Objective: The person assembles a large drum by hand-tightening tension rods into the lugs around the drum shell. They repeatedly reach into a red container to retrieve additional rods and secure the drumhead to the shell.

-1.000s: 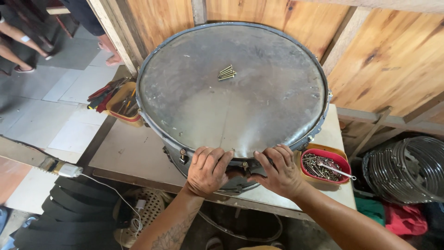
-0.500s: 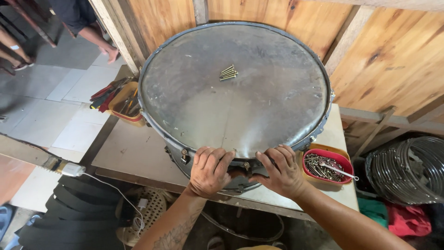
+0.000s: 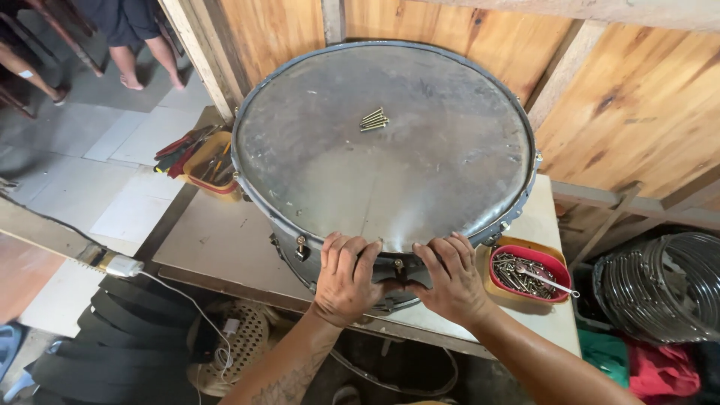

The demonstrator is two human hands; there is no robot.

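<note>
A large drum [image 3: 390,157] with a worn grey head and a metal hoop rests on a workbench [image 3: 217,244]. Both my hands press on its near rim. My left hand [image 3: 346,276] has its fingers curled over the hoop edge, next to a tension lug. Beside it, my right hand [image 3: 450,279] grips the hoop the same way, thumbs nearly meeting over a lug between them. A small bundle of brass-coloured screws [image 3: 373,119] lies loose on the drum head, toward the far side.
A red tray of screws with a metal tool [image 3: 529,274] sits at the bench's right. A yellow tray of hand tools [image 3: 206,161] is at the left. Stacked metal hoops [image 3: 660,296] lie on the right floor. A person's legs [image 3: 142,52] stand at far left. A cable with a plug [image 3: 120,264] hangs off the bench.
My hands stay on the near rim with only slight finger shifts. The person at the far left has moved into view on the tiled floor.
</note>
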